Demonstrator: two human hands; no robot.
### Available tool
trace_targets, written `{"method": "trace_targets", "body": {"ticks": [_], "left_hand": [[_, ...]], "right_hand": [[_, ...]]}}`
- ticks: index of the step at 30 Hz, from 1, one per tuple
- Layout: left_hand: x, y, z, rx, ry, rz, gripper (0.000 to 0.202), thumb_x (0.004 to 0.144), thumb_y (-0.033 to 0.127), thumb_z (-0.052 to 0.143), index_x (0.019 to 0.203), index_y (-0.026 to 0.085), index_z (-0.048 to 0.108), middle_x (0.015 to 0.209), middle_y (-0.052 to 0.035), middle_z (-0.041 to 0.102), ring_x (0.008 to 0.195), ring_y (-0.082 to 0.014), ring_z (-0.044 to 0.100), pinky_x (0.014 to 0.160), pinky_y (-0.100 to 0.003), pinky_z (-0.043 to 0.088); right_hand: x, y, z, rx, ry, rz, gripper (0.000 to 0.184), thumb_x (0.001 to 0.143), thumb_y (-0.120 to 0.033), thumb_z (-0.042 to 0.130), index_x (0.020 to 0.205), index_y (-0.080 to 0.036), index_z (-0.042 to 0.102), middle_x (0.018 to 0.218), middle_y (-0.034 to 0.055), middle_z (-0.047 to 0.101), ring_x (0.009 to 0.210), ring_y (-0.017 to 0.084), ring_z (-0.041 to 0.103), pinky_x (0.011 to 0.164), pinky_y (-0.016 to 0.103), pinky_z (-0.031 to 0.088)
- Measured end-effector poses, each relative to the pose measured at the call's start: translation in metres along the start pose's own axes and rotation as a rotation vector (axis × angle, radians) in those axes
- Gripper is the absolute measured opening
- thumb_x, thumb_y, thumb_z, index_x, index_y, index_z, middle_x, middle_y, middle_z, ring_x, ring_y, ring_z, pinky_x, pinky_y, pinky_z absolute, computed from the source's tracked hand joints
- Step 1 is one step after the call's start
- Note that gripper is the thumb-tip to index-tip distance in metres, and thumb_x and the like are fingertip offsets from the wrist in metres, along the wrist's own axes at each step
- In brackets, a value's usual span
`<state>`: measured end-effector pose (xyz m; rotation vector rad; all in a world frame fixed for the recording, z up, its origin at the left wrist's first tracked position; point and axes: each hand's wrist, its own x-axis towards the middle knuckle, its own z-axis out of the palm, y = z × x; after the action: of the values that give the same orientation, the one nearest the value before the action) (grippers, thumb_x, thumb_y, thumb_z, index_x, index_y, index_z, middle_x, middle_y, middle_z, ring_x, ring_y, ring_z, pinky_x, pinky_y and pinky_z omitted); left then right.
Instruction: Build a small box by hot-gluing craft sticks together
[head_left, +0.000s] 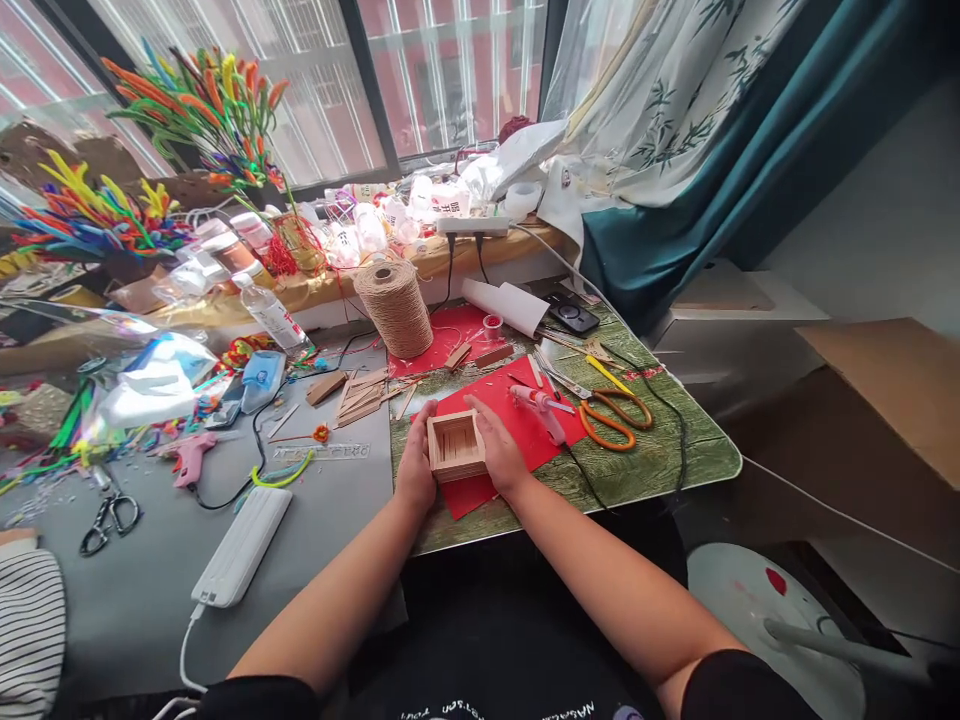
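A small open-topped box (pixel 459 468) built of stacked thin wooden sticks is held between my two hands, tilted so its inside faces me. My left hand (pixel 416 462) is wrapped along its left side, and my right hand (pixel 501 450) presses its right side with the fingers reaching over the top corner. Under the box lies a sheet of red paper (pixel 536 440). Just right of my right hand, a pink glue gun (pixel 541 408) rests on that paper. Orange-handled scissors (pixel 616 418) lie farther right.
A twine spool (pixel 394 308) stands behind, near loose wooden sticks (pixel 361 396). On the grey table at left are a white power bank (pixel 244 545), another pink glue gun (pixel 193 458) and black scissors (pixel 110 515). A striped sleeve (pixel 30 630) shows at far left. Cables cross the tabletop.
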<state>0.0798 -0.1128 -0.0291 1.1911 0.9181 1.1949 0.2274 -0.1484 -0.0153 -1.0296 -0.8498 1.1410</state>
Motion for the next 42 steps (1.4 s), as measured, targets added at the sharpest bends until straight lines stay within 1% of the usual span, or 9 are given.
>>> {"method": "trace_targets", "body": {"ticks": [6, 15, 22, 26, 29, 31, 34, 38, 42], "left_hand": [[0.001, 0.008, -0.004, -0.041, -0.018, -0.107, 0.048, 0.101, 0.045, 0.057, 0.146, 0.026, 0.057, 0.160, -0.0055, 0.051, 0.150, -0.0277, 0.045, 0.120, -0.041, 0.044], [0.000, 0.015, -0.002, -0.040, -0.027, -0.111, 0.045, 0.101, 0.042, 0.052, 0.141, 0.023, 0.059, 0.149, -0.0085, 0.058, 0.127, -0.0277, 0.062, 0.101, -0.039, 0.055], [0.001, 0.008, -0.004, 0.052, -0.082, -0.045, 0.048, 0.100, 0.043, 0.050, 0.144, 0.025, 0.055, 0.154, -0.0086, 0.053, 0.141, -0.0302, 0.052, 0.115, -0.047, 0.046], [0.005, 0.008, -0.020, 0.061, -0.169, -0.021, 0.063, 0.101, 0.058, 0.048, 0.155, 0.027, 0.041, 0.164, -0.0111, 0.041, 0.154, -0.0322, 0.037, 0.125, -0.054, 0.033], [0.006, 0.012, -0.035, 0.189, -0.384, 0.029, 0.102, 0.086, 0.061, 0.073, 0.165, 0.030, 0.016, 0.174, -0.0125, 0.019, 0.161, -0.0358, 0.019, 0.129, -0.057, 0.024], [0.004, 0.014, -0.041, 0.326, -0.451, 0.062, 0.123, 0.075, 0.051, 0.087, 0.167, 0.034, 0.006, 0.174, -0.0128, 0.013, 0.160, -0.0375, 0.019, 0.129, -0.057, 0.023], [0.002, 0.013, -0.039, 0.432, -0.442, 0.082, 0.131, 0.072, 0.037, 0.091, 0.166, 0.038, 0.000, 0.167, -0.0134, 0.027, 0.154, -0.0362, 0.035, 0.128, -0.058, 0.025], [0.000, 0.007, -0.031, 0.405, -0.409, 0.121, 0.132, 0.070, 0.028, 0.089, 0.165, 0.037, -0.001, 0.155, -0.0130, 0.043, 0.143, -0.0341, 0.048, 0.122, -0.059, 0.034], [-0.001, 0.005, -0.027, 0.403, -0.407, 0.147, 0.131, 0.068, 0.026, 0.090, 0.165, 0.038, 0.002, 0.154, -0.0123, 0.043, 0.143, -0.0338, 0.048, 0.123, -0.059, 0.033]], "right_hand": [[0.011, 0.018, -0.004, 0.089, -0.047, 0.067, 0.053, 0.095, -0.044, 0.058, 0.147, -0.030, 0.059, 0.158, 0.0001, 0.053, 0.148, 0.025, 0.047, 0.124, 0.045, 0.038], [0.011, 0.021, -0.009, 0.074, -0.074, 0.037, 0.052, 0.095, -0.048, 0.059, 0.142, -0.027, 0.060, 0.155, 0.0033, 0.056, 0.140, 0.025, 0.054, 0.114, 0.041, 0.047], [0.012, 0.015, -0.001, -0.062, -0.056, -0.025, 0.052, 0.096, -0.045, 0.053, 0.144, -0.024, 0.055, 0.155, 0.0073, 0.056, 0.144, 0.026, 0.050, 0.115, 0.044, 0.047], [-0.029, -0.022, -0.010, -0.464, 0.037, -0.319, 0.050, 0.100, -0.039, 0.053, 0.149, -0.027, 0.051, 0.155, 0.0095, 0.054, 0.146, 0.030, 0.047, 0.123, 0.053, 0.039], [-0.060, -0.058, -0.054, -0.733, 0.058, -0.694, 0.045, 0.091, -0.037, 0.066, 0.136, -0.042, 0.059, 0.136, 0.0060, 0.065, 0.129, 0.032, 0.061, 0.111, 0.056, 0.051], [-0.059, -0.078, -0.095, -0.787, 0.318, -0.901, 0.037, 0.092, -0.037, 0.064, 0.129, -0.041, 0.061, 0.122, 0.0057, 0.068, 0.115, 0.031, 0.066, 0.102, 0.057, 0.055], [-0.027, -0.093, -0.149, -1.014, 0.526, -0.645, 0.026, 0.098, -0.033, 0.057, 0.120, -0.025, 0.067, 0.113, 0.0111, 0.071, 0.107, 0.029, 0.067, 0.100, 0.052, 0.054], [0.022, -0.080, -0.170, -1.290, 0.125, -0.332, 0.019, 0.097, -0.025, 0.057, 0.106, -0.021, 0.074, 0.107, 0.0099, 0.077, 0.104, 0.026, 0.069, 0.096, 0.040, 0.053], [0.040, -0.057, -0.160, -1.386, 0.039, -0.246, 0.015, 0.091, -0.015, 0.061, 0.095, -0.018, 0.075, 0.098, 0.0115, 0.076, 0.095, 0.027, 0.069, 0.089, 0.038, 0.051]]}}
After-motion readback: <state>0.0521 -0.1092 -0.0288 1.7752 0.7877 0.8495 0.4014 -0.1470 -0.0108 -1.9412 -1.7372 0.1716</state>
